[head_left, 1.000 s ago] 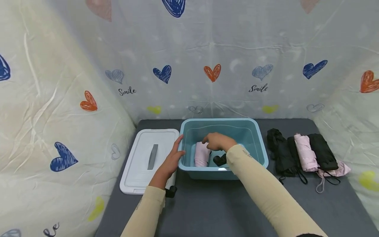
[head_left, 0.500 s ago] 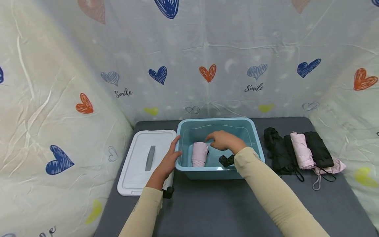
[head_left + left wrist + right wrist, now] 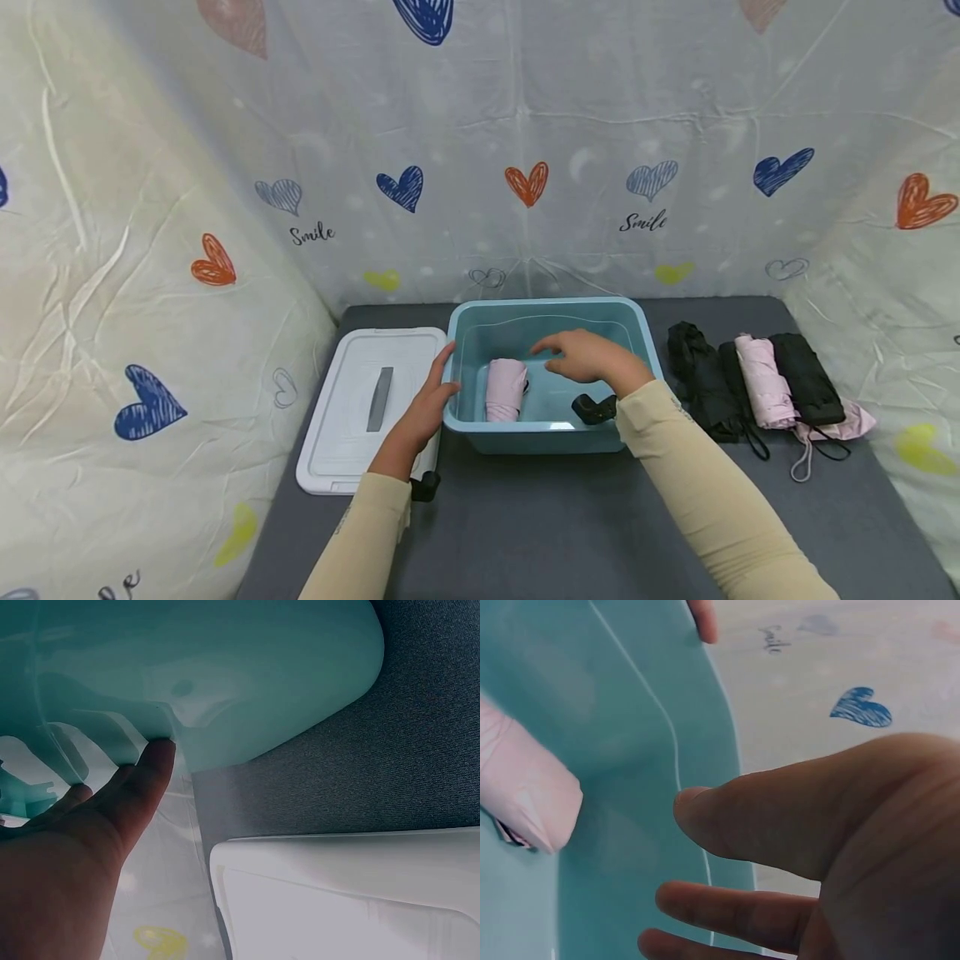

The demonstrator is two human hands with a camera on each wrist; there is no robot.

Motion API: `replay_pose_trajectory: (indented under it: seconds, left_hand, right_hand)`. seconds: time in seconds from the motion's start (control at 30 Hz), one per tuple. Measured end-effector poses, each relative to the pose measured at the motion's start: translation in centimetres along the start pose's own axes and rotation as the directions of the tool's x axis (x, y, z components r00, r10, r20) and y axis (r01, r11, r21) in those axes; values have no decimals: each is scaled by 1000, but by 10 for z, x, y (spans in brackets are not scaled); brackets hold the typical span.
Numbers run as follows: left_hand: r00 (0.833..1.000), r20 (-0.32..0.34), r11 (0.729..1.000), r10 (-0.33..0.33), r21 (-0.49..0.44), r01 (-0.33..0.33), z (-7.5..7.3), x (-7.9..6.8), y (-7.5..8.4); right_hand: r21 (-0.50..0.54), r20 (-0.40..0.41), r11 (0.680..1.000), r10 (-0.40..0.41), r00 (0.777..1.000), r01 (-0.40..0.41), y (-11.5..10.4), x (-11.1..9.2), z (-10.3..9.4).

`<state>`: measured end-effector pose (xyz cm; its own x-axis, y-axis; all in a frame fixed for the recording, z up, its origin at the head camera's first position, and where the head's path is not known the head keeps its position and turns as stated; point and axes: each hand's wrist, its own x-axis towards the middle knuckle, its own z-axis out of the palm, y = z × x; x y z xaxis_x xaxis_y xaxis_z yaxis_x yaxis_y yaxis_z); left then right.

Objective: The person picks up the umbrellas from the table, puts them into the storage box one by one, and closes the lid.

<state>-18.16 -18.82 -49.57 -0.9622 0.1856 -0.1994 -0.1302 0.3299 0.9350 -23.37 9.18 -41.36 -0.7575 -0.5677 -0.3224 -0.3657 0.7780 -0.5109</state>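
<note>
A pink rolled fabric bundle (image 3: 506,389), much like a folded umbrella, lies against the left side inside the light blue bin (image 3: 557,444). My left hand (image 3: 424,408) touches the bin's left side with fairly straight fingers; in the left wrist view the fingertips (image 3: 159,750) meet its outer wall. Above the bin's interior, to the right of the bundle, is my right hand (image 3: 588,360), holding nothing. In the right wrist view its thumb (image 3: 742,814) and fingers are extended and apart, with the bundle (image 3: 525,784) some distance away.
A white lid (image 3: 351,392) with a grey handle lies left of the bin. On the right, several rolled black and pink bundles with cords lie side by side, among them a pink one (image 3: 767,383). A patterned curtain (image 3: 465,242) hangs behind the grey tabletop (image 3: 517,525).
My right hand has moved right, away from the pink bundle, which stays in the bin. My left hand keeps its place at the bin's side. The head view has shifted slightly.
</note>
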Motion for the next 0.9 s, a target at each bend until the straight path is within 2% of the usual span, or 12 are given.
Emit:
replay_pose_trajectory:
  seconds: [0.43,0.9]
  left_hand:
    - [1000,-10,1000,-14,4,14,1,0,0]
    - [1000,-9,1000,-7,8,7,1,-1,0]
  right_hand:
    - [-9,-26,1000,23,999,-23,5,-24,-7]
    - [37,-126,999,-5,992,9,19,-57,-22]
